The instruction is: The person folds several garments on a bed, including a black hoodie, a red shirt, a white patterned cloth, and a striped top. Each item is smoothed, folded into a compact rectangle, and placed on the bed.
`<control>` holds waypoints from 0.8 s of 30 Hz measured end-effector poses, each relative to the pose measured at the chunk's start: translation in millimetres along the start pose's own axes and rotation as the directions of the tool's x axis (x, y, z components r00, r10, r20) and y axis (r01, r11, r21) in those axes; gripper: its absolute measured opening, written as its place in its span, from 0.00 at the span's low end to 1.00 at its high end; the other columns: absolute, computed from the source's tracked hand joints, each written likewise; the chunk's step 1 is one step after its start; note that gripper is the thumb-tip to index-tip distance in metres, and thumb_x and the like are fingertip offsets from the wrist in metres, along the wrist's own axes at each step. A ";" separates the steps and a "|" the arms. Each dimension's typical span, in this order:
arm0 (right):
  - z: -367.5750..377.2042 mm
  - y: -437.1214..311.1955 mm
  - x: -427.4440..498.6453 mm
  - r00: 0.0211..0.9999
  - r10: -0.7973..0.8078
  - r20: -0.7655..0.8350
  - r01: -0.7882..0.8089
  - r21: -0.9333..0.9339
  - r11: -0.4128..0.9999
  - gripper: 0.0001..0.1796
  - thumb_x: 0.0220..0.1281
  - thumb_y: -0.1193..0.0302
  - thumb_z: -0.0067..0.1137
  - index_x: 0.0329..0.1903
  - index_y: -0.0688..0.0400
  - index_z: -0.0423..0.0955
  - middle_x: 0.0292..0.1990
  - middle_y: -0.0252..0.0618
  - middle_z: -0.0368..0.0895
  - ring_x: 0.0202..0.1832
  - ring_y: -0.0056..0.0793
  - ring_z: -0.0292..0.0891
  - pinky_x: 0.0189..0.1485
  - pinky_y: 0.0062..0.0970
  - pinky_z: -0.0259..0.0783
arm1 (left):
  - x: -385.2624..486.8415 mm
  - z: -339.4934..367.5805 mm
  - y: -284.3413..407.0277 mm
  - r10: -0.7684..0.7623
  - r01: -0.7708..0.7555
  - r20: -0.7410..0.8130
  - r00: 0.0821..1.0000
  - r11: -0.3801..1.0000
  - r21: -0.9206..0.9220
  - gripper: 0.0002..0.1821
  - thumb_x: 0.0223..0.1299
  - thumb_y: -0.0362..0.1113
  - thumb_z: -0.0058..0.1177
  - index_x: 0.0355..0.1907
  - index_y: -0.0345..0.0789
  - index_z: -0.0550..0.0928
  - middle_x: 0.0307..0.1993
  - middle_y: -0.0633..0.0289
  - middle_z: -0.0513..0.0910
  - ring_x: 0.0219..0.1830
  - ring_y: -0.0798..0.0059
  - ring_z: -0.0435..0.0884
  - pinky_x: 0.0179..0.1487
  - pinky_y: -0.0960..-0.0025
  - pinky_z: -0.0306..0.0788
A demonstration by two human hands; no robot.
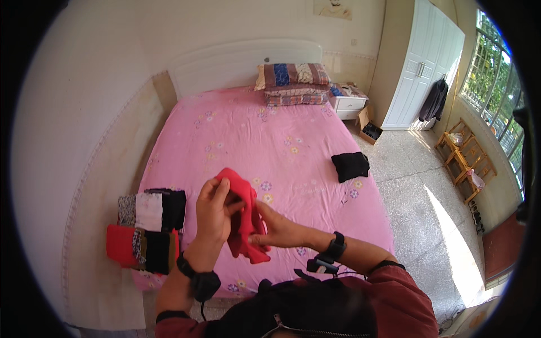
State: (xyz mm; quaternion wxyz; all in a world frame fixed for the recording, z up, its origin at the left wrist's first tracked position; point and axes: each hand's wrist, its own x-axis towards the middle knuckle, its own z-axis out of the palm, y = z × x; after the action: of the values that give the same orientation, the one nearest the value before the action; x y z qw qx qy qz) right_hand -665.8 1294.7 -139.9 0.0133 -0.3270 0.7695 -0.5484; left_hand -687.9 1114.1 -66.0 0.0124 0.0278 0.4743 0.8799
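A piece of red cloth (244, 219), bunched and hanging, is held up over the pink flowered bedsheet (253, 139). My left hand (214, 211) pinches its upper edge between thumb and fingers. Lower down on the right side, my right hand (279, 226) grips the same cloth, its thumb in front. To the left, on the bed's edge, lie folded clothes in two groups: grey, white and black ones (148, 211) behind, and red, olive and black ones (122, 245) in front. A folded black garment (351, 166) lies near the bed's right edge.
Patterned pillows (296, 76) are stacked by the white headboard (249, 57). Right of the bed stand a white nightstand (351, 103), an open cardboard box (370, 133), a white wardrobe (422, 67) and wooden chairs (460, 154) under the window. A wall runs along the left.
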 end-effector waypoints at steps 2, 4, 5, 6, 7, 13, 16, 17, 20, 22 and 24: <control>-0.2 -2.2 16.8 0.993 0.092 -0.072 -0.088 0.051 0.995 0.37 0.62 0.67 0.65 0.68 0.66 0.59 0.58 0.57 0.74 0.62 0.45 0.72 0.62 0.37 0.69 | 10.0 -0.8 0.9 0.029 -0.029 0.002 1.000 0.999 -0.023 0.06 0.71 0.37 0.55 0.44 0.38 0.76 0.40 0.64 0.83 0.41 0.73 0.85 0.40 0.67 0.85; -2.5 0.4 29.2 0.956 0.225 -0.188 -0.211 0.092 0.973 0.23 0.66 0.70 0.59 0.61 0.65 0.69 0.48 0.50 0.81 0.52 0.38 0.79 0.56 0.34 0.73 | 16.0 -6.9 4.4 0.050 -0.048 0.039 0.998 0.998 -0.035 0.07 0.72 0.37 0.54 0.45 0.36 0.77 0.39 0.64 0.82 0.40 0.73 0.85 0.39 0.69 0.85; -5.5 1.7 32.2 0.921 0.318 -0.227 -0.289 0.152 0.945 0.18 0.69 0.71 0.56 0.57 0.65 0.72 0.44 0.48 0.84 0.48 0.35 0.81 0.53 0.32 0.75 | 19.6 -10.9 6.5 0.055 -0.054 0.063 0.996 0.998 -0.022 0.08 0.72 0.37 0.53 0.46 0.36 0.77 0.41 0.64 0.82 0.41 0.73 0.85 0.40 0.69 0.85; -8.3 2.7 32.9 0.927 0.295 -0.233 -0.275 0.116 0.955 0.15 0.73 0.71 0.49 0.57 0.64 0.73 0.42 0.48 0.84 0.47 0.34 0.81 0.52 0.32 0.75 | 22.1 -15.4 7.5 0.093 -0.089 0.135 0.987 0.995 -0.035 0.08 0.73 0.37 0.53 0.47 0.35 0.78 0.42 0.64 0.82 0.43 0.73 0.85 0.41 0.68 0.85; -11.4 3.4 34.8 0.933 0.288 -0.215 -0.265 0.130 0.955 0.16 0.74 0.71 0.48 0.58 0.65 0.72 0.43 0.45 0.83 0.48 0.31 0.80 0.52 0.31 0.75 | 25.3 -21.3 8.4 0.061 -0.064 0.101 0.993 0.998 0.020 0.10 0.73 0.37 0.52 0.50 0.34 0.77 0.44 0.63 0.81 0.45 0.72 0.85 0.42 0.68 0.85; -33.7 -2.6 48.6 0.862 0.425 -0.277 -0.395 0.159 0.905 0.19 0.78 0.66 0.42 0.55 0.67 0.74 0.43 0.41 0.83 0.44 0.27 0.77 0.49 0.27 0.73 | 28.2 -63.5 -17.8 -0.217 0.115 0.251 0.943 0.924 0.365 0.22 0.74 0.43 0.51 0.64 0.34 0.71 0.58 0.63 0.77 0.57 0.70 0.79 0.58 0.65 0.75; -33.9 -5.3 53.9 0.835 0.494 -0.243 -0.484 0.103 0.869 0.19 0.77 0.64 0.41 0.51 0.66 0.76 0.40 0.41 0.83 0.41 0.26 0.77 0.46 0.27 0.73 | 6.8 -71.9 -54.2 -0.349 0.171 0.357 0.867 0.880 0.444 0.31 0.70 0.43 0.58 0.67 0.31 0.65 0.58 0.57 0.76 0.58 0.72 0.78 0.59 0.66 0.74; -32.6 -5.3 54.6 0.827 0.517 -0.219 -0.509 0.097 0.855 0.19 0.76 0.64 0.41 0.51 0.66 0.76 0.40 0.41 0.83 0.40 0.26 0.77 0.45 0.27 0.73 | 4.4 -71.0 -63.9 -0.342 0.112 0.345 0.874 0.833 0.541 0.32 0.68 0.43 0.59 0.67 0.30 0.65 0.56 0.56 0.76 0.56 0.72 0.79 0.58 0.66 0.74; -29.3 -4.1 53.4 0.798 0.535 -0.279 -0.516 0.143 0.845 0.19 0.75 0.63 0.42 0.48 0.66 0.77 0.38 0.41 0.82 0.39 0.25 0.76 0.44 0.26 0.73 | 1.2 -67.5 -77.7 -0.402 0.068 0.299 0.865 0.686 0.725 0.33 0.64 0.39 0.63 0.65 0.27 0.66 0.56 0.50 0.77 0.55 0.66 0.81 0.55 0.65 0.77; -29.8 -2.2 52.9 0.777 0.566 -0.276 -0.537 0.179 0.824 0.20 0.74 0.62 0.42 0.46 0.67 0.77 0.36 0.46 0.82 0.37 0.34 0.77 0.43 0.32 0.73 | -1.4 -63.3 -81.0 -0.378 0.088 0.278 0.883 0.715 0.694 0.30 0.65 0.37 0.61 0.65 0.28 0.66 0.54 0.53 0.78 0.55 0.69 0.80 0.57 0.66 0.76; -31.5 0.1 51.7 0.760 0.582 -0.289 -0.545 0.204 0.813 0.21 0.73 0.61 0.43 0.45 0.67 0.77 0.35 0.49 0.82 0.36 0.38 0.78 0.43 0.35 0.72 | -3.0 -59.0 -83.8 -0.252 -0.015 0.305 0.918 0.750 0.662 0.27 0.66 0.36 0.59 0.63 0.29 0.68 0.52 0.54 0.79 0.53 0.71 0.80 0.57 0.66 0.76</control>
State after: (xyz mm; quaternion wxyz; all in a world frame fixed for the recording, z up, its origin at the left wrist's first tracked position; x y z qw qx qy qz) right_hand -718.4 1294.3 -109.9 0.0633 0.0201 0.7918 -0.6071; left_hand -688.9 1110.8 -168.5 0.1493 0.1675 0.7397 0.6344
